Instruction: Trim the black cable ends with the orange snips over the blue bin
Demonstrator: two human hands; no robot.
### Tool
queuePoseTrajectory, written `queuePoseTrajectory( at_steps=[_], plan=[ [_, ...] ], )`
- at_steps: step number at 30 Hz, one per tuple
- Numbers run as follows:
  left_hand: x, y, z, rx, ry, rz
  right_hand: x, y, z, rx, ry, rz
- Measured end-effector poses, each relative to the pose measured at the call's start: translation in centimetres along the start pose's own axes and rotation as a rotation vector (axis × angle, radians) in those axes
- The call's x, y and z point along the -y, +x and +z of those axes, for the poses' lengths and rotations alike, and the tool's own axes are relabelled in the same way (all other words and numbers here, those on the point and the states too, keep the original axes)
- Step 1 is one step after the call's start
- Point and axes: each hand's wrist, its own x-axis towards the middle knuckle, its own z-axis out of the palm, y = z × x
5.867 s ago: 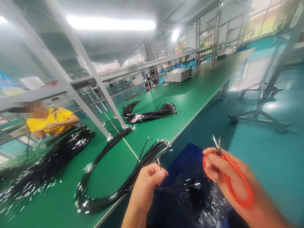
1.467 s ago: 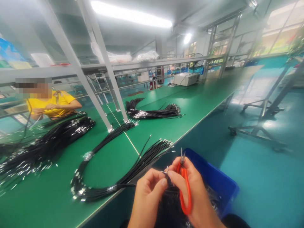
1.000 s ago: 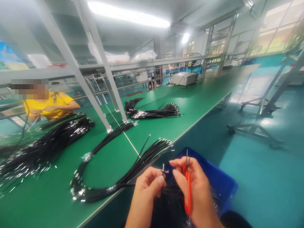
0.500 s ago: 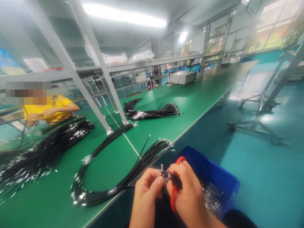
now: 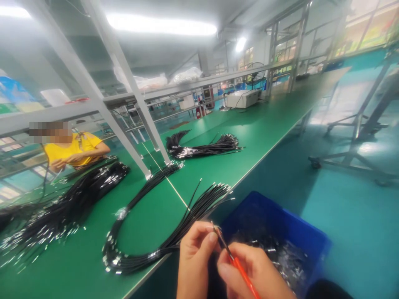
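Observation:
My left hand (image 5: 197, 249) is closed, with thumb and forefinger pinching the end of a black cable; thin light wires show at the fingertips. My right hand (image 5: 249, 268) grips red-handled scissors (image 5: 241, 272), seen edge-on. Their dark blades point up and left and meet the cable end at my left fingertips; whether they touch it I cannot tell. Beside my left hand, a long curved bundle of black cables (image 5: 131, 262) lies on the green table (image 5: 146, 232), silvery tips at its ends. The rest of the held cable is mostly hidden by my hands.
Below the table's edge, a blue bin (image 5: 280, 220) holds small clear and dark scraps. Another cable bundle (image 5: 202, 150) lies farther back, and a large cable heap (image 5: 77, 195) at left. A person in a yellow shirt (image 5: 70, 149) works behind it. Metal posts (image 5: 124, 145) rise from the table.
The scissors have turned from showing their orange-red loops to edge-on, blades now pointing at my left fingertips. My right hand has rotated. The view has shifted slightly.

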Motion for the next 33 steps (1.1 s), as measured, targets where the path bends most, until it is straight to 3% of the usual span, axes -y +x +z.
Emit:
queuePoseTrajectory(
  at_steps=[14,21,27,33],
  plan=[
    [-0.2,0.1,0.2,0.02,0.131,-0.038,0.1,0.3,-0.3,-0.107,-0.091,-0.078],
    [0.5,0.4,0.2,0.006,0.134,-0.01,-0.3,0.3,-1.5,0.002,-0.016,-0.017],
    [1.2,0.2,0.2,-0.052,0.279,0.084,-0.4,0.1,-2.2,0.124,-0.09,-0.006],
    [0.9,0.0,0.7,-0.041,0.375,0.133,0.4,0.4,-2.1,0.093,-0.238,0.083]
  ],
)
